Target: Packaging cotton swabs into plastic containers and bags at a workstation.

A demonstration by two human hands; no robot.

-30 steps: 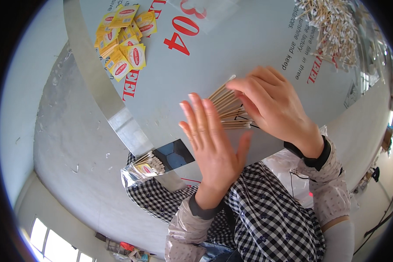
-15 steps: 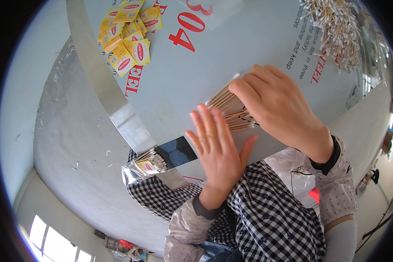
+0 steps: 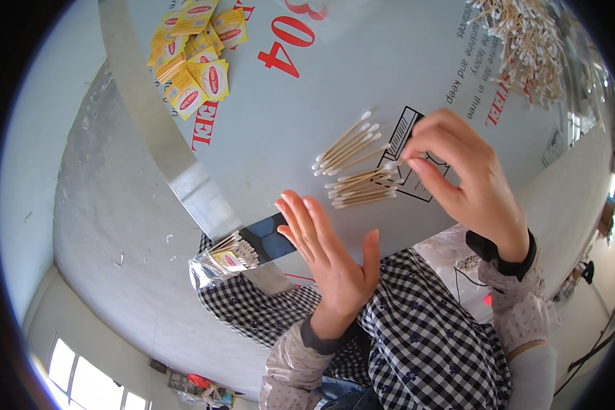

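Well up and left of both hands, a pile of yellow cards [image 3: 199, 56] lies just inside the curved metal edge [image 3: 140, 116] of the table, probably kept there so it stays out of the hands' way. Nearer, just left of the left hand, a clear bag of cotton swabs [image 3: 227, 260] sits at the table's near corner, its mouth turned toward that hand, likely to keep it within easy reach. The left hand [image 3: 331, 266] is spread wide, fingers apart and holding nothing, over the near edge. Between the hands, and nearer the right fingertips, the loose swabs [image 3: 355, 184] lie on the table in two bunches, roughly side by side, which should make them easy to pick apart. The right hand [image 3: 461, 171] is narrow, thumb and forefinger drawn together at the swabs' right ends; whether they pinch one I cannot tell. Beyond it, up and to the right, is a large heap of swabs [image 3: 529, 55], seemingly set aside from the bunches. Forward of both hands there is room to slide; toward the body, the near edge limits them
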